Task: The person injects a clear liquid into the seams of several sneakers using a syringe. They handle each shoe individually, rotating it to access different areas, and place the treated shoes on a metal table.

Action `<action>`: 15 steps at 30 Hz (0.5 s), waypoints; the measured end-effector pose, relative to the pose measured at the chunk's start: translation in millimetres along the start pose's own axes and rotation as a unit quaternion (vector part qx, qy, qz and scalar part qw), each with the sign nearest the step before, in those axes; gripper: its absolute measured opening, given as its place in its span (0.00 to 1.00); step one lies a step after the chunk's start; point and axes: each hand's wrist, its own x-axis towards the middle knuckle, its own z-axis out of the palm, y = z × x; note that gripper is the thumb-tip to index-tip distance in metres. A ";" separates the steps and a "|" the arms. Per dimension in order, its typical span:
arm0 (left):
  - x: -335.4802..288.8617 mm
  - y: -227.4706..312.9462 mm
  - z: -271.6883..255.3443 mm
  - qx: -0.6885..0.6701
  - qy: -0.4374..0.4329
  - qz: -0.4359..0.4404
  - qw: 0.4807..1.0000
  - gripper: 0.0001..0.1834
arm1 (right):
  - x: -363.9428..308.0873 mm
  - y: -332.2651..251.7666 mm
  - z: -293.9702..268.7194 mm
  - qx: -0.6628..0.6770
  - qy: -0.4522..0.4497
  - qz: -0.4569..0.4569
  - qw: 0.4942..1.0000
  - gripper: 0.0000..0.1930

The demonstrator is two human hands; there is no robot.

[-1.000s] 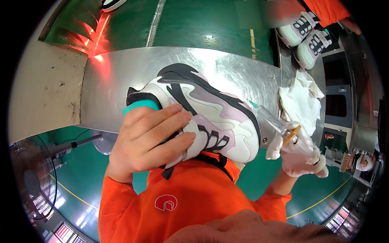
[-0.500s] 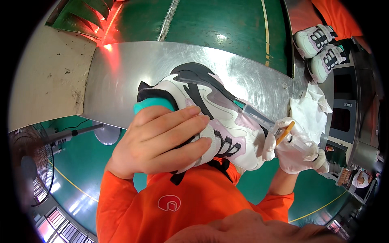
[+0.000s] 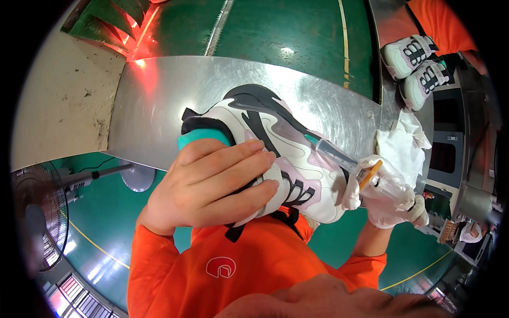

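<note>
A white, lilac and black sneaker (image 3: 305, 139) lies on its side in front of me, its teal-lined collar to the left and its toe to the right. My left hand (image 3: 209, 185) wraps over the collar and tongue, fingers closed on the shoe. In a white glove, my right hand (image 3: 386, 200) is closed round a clear syringe-like tube (image 3: 335, 153) beside the toe. The tube's teal tip points at the seam between upper and sole; whether it touches is unclear. An orange stick (image 3: 370, 175) shows between the gloved fingers. The fingertips are partly hidden.
Beneath the shoe is a shiny metal worktop (image 3: 164, 106), with a green conveyor belt (image 3: 286, 32) beyond it. A crumpled white cloth (image 3: 400, 151) lies at right, near a pair of similar sneakers (image 3: 416, 69) and another person's orange sleeve (image 3: 442, 24). A fan (image 3: 40, 212) stands left.
Almost nothing differs. The head view has shifted slightly, and both hands keep their hold with the shoe and tube in nearly the same place.
</note>
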 end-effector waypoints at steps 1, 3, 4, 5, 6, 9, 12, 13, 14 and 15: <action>0.3 0.0 -0.1 -0.001 -0.002 -0.001 1.000 0.12 | -1.2 -2.7 -1.9 0.005 -0.005 -0.002 1.000 0.43; 1.3 0.7 -0.2 -0.001 0.001 -0.001 1.000 0.12 | -3.8 -8.5 -7.0 0.028 -0.024 -0.009 0.999 0.45; 2.0 1.1 -0.5 -0.002 0.003 0.000 1.000 0.12 | -5.0 -11.8 -10.1 0.039 -0.036 -0.012 0.999 0.45; 2.1 1.4 -0.9 -0.003 0.000 -0.001 1.000 0.11 | -6.1 -15.3 -12.8 0.049 -0.047 -0.012 0.998 0.46; 1.9 1.4 -0.9 -0.003 -0.002 -0.001 1.000 0.11 | -7.6 -18.3 -15.7 0.057 -0.056 -0.012 0.997 0.46; 1.6 2.3 -1.2 -0.007 -0.003 -0.003 1.000 0.10 | -12.7 -27.7 -21.8 0.067 -0.082 -0.005 0.994 0.48; 1.2 2.7 -1.4 -0.014 0.001 0.000 1.000 0.10 | -17.2 -35.3 -25.1 0.069 -0.097 0.005 0.993 0.50; 1.0 2.6 -1.1 -0.016 0.002 0.001 1.000 0.10 | -18.3 -37.3 -25.7 0.068 -0.101 0.011 0.993 0.50; -0.3 1.7 -0.4 -0.011 0.005 0.009 1.000 0.11 | -19.2 -38.9 -26.7 0.065 -0.104 0.015 0.992 0.51; -2.2 0.0 0.5 -0.007 0.008 0.017 1.000 0.11 | -20.9 -39.3 -27.1 0.065 -0.105 0.019 0.992 0.52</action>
